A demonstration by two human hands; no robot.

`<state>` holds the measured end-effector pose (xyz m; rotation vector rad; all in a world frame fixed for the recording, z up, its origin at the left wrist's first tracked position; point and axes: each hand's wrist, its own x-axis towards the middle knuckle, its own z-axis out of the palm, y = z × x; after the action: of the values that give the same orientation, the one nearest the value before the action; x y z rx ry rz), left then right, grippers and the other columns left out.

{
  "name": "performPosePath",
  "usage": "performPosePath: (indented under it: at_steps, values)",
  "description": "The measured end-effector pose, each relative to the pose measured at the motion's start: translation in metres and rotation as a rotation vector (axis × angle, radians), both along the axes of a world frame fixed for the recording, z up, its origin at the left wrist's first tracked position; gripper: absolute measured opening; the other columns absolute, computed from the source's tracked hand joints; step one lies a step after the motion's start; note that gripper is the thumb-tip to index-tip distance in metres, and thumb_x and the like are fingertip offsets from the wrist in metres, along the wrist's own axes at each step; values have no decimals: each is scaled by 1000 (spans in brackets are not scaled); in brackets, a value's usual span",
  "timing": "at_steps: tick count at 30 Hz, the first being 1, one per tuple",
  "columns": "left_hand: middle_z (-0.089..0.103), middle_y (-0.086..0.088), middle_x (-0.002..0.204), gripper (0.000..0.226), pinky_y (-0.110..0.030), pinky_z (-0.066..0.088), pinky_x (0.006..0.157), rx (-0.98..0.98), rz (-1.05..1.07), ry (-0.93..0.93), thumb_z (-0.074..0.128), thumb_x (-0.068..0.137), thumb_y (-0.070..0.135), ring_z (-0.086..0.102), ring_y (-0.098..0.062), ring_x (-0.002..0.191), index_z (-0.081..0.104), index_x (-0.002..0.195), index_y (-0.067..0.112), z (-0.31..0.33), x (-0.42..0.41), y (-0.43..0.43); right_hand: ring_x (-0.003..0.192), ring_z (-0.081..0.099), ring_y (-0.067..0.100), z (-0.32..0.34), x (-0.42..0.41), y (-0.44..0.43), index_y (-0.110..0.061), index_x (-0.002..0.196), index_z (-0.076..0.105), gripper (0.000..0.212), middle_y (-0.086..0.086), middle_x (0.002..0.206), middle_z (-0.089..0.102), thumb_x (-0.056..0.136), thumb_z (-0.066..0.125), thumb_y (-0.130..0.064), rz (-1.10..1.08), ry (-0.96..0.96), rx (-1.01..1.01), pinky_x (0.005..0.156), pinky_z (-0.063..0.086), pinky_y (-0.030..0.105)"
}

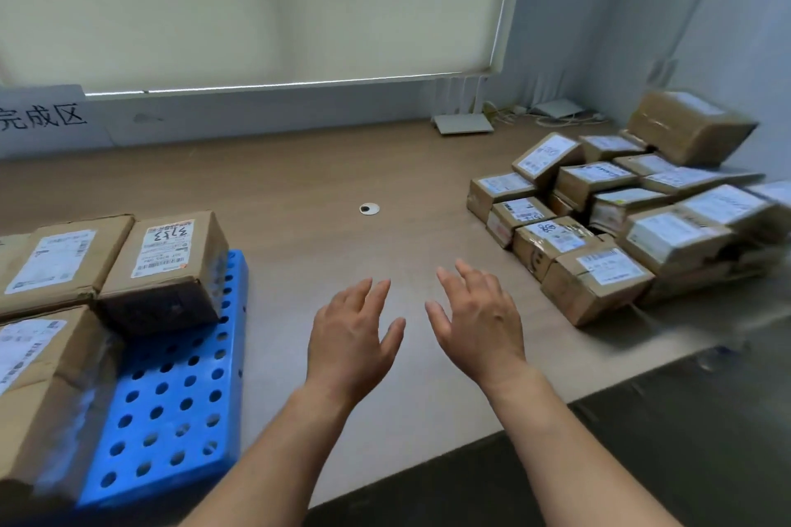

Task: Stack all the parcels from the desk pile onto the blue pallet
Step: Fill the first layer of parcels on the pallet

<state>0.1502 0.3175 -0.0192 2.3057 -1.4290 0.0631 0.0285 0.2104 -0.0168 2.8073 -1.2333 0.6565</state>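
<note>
Parcels (599,222) heaped far right, some on pallet (179,398); both hands, left (349,338) and right (479,321), empty, fingers spread wide, likely between loads.

An office room turned parcel-sorting station: a long wooden bench (321,184) under a blinded window (257,4), labelled cardboard parcels (620,218) heaped, a router (462,124) with cables.

Wall sign (43,116): 完成区, behind the blue pallet (171,398).
Parcel label (165,246): upside-down handwritten digits, unclear, on the pallet's far-right box.
Desk-pile labels (608,265): print too small.
</note>
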Motion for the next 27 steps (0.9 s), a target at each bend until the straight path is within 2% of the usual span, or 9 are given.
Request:
performPosePath:
  at_steps: [1,3,6,11,19,23,27]
  values:
    - [42,-6,146,60,-39,34,105,30,-13,2,38,91,51,39,-24,134,38,143,22,1,-13,-9,98,64,33,1,-13,-6,-11,115,65,47,17,116,64,74,75,-32,-18,-4,0,75,53,41]
    - [16,-1,157,64,-35,15,114,64,-33,-32,33,95,55,14,-19,145,15,150,28,-2,-36,-27,106,61,33,2,-40,-18,-12,122,62,51,18,123,60,79,70,-36,-49,-22,-8,82,51,44]
    - [1,0,159,70,-35,5,116,95,-48,-71,27,93,61,0,-18,146,1,150,31,-4,-68,-53,115,56,34,1,-77,-37,-13,128,57,54,19,129,56,83,62,-42,-98,-37,-15,92,46,48]
    - [-5,2,159,72,-37,1,117,118,-110,-70,26,91,64,-6,-16,146,-3,150,34,-12,-120,-97,116,55,35,-3,-134,-72,-14,127,58,57,19,128,57,81,51,-47,-189,-56,-11,96,42,51]
    - [-6,4,159,71,-36,0,118,142,-180,-75,25,92,63,-7,-15,146,-5,149,34,-12,-155,-153,108,61,36,-17,-174,-121,-11,118,63,53,19,119,62,78,54,-45,-271,-123,-59,91,45,52]
    - [-3,4,159,72,-36,1,117,117,-206,-68,26,92,63,-5,-15,146,-3,150,33,-19,-160,-203,105,62,35,-23,-183,-161,-11,115,64,51,19,116,64,77,55,-43,-298,-126,-46,90,46,53]
    - [-2,4,159,72,-36,2,117,94,-246,-57,18,90,66,-4,-15,146,-2,150,32,-23,-166,-263,106,61,33,-18,-192,-215,-11,116,64,52,17,116,64,76,55,-43,-324,-85,-36,92,45,50]
